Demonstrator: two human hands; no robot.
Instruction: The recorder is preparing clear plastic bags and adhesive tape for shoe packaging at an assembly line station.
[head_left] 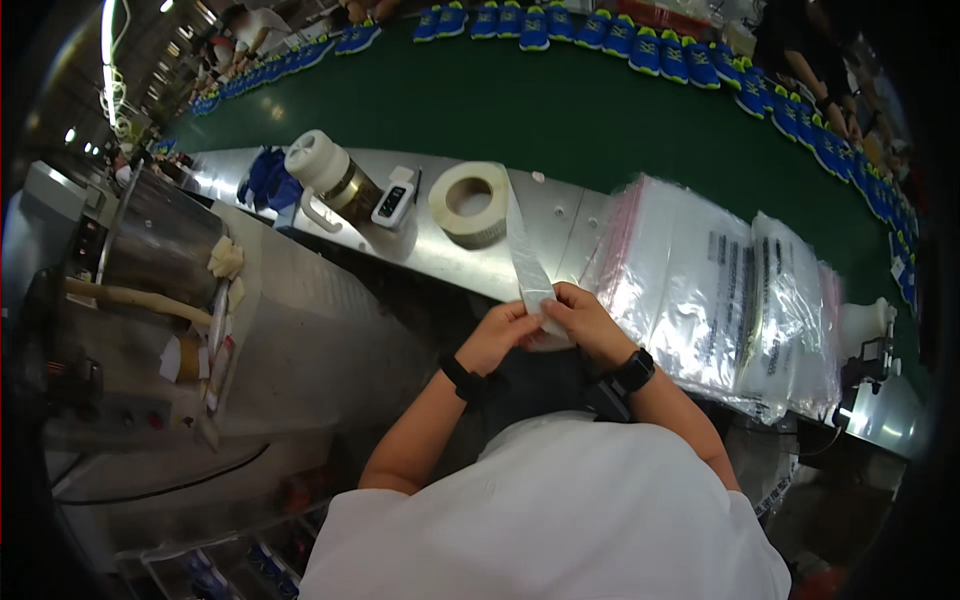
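A roll of white labels [470,203] lies on the steel ledge, and its strip [527,258] runs down to my hands. My left hand [497,335] and my right hand [583,320] meet at the strip's end, both pinching it with fingertips together. Each wrist wears a dark band. Just right of my right hand lies a thick stack of clear plastic bags [720,290] with pink edges and printed marks.
A white jug [322,170], a small white device [392,203] and blue cloth [268,180] sit on the ledge [560,215]. Beyond it a green conveyor [560,110] carries several blue shoes [650,50], with other people alongside. A grey machine [180,300] stands at my left.
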